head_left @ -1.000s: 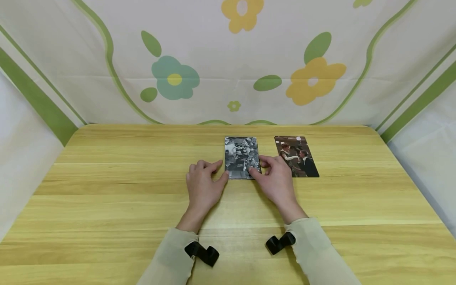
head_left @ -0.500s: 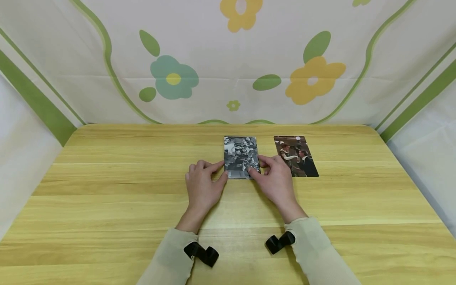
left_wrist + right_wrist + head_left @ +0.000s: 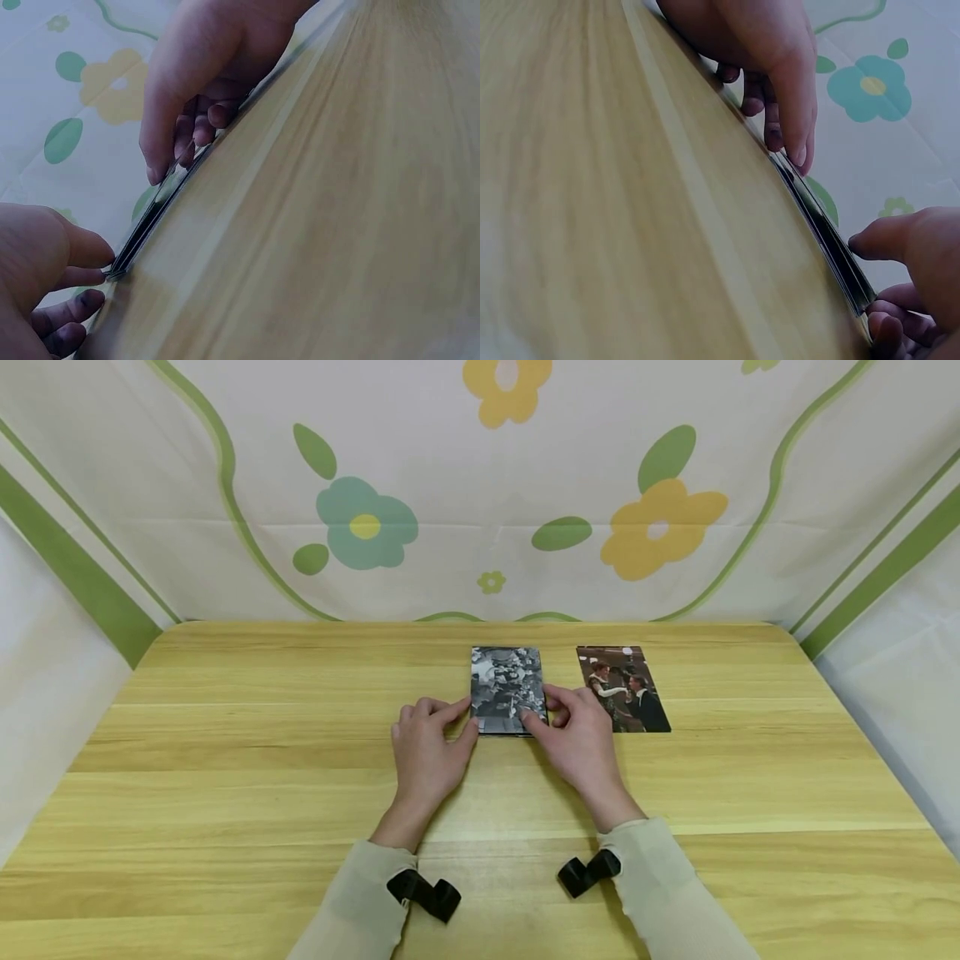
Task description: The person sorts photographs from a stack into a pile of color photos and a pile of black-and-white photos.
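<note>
A stack of photo cards (image 3: 506,681), black-and-white picture uppermost, lies near the table's far side in the head view. My left hand (image 3: 431,747) holds its left edge near the lower corner with thumb and forefinger; the other fingers are curled. At the opposite side, my right hand (image 3: 577,739) grips the stack, thumb on the top picture and fingers along the right edge. Seen edge-on in the right wrist view, the stack (image 3: 821,225) shows several thin dark layers. A second, coloured photo card (image 3: 637,697) lies right of the stack, partly hidden behind my right hand.
The wooden table (image 3: 247,760) extends around both hands. Behind its far edge hangs a pale cloth (image 3: 465,485) with flowers and leaves printed on it. A black band (image 3: 423,893) sits at the left cuff, another black band (image 3: 588,870) at the right one.
The top picture has shifted very slightly toward the far edge, and a dark rim shows beneath its near edge. Both hands stay almost still; the coloured photo card has not moved.
</note>
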`<state>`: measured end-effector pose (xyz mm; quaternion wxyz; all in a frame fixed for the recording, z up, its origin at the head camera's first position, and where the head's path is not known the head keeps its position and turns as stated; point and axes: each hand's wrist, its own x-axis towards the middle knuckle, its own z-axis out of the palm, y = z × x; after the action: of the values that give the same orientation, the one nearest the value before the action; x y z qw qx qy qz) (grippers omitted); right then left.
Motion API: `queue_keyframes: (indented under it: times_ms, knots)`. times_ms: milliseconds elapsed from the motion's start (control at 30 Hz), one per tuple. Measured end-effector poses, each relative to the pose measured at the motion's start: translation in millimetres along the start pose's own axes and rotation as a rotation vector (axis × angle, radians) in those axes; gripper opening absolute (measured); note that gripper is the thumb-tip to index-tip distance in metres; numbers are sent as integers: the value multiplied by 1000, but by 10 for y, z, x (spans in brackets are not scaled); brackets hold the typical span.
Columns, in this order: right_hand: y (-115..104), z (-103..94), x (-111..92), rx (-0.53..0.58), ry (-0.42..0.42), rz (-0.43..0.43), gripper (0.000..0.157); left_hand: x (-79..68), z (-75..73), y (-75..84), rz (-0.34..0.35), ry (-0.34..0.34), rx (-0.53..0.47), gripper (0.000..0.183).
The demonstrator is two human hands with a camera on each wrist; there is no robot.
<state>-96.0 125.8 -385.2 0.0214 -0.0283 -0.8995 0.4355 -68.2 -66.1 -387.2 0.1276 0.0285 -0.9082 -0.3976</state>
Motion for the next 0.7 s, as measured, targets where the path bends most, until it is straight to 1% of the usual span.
queue_keyframes:
  times_ms: [167, 467, 700]
  knots:
    - [-12, -1, -11, 21, 3, 5, 57, -3, -1, 5, 7, 11, -24, 32]
    - [-27, -4, -16, 43, 7, 12, 57, 1, 9, -6, 20, 26, -107, 32]
    - [-45, -16, -17, 70, -7, 34, 57, 22, -3, 11, -9, 18, -208, 32]
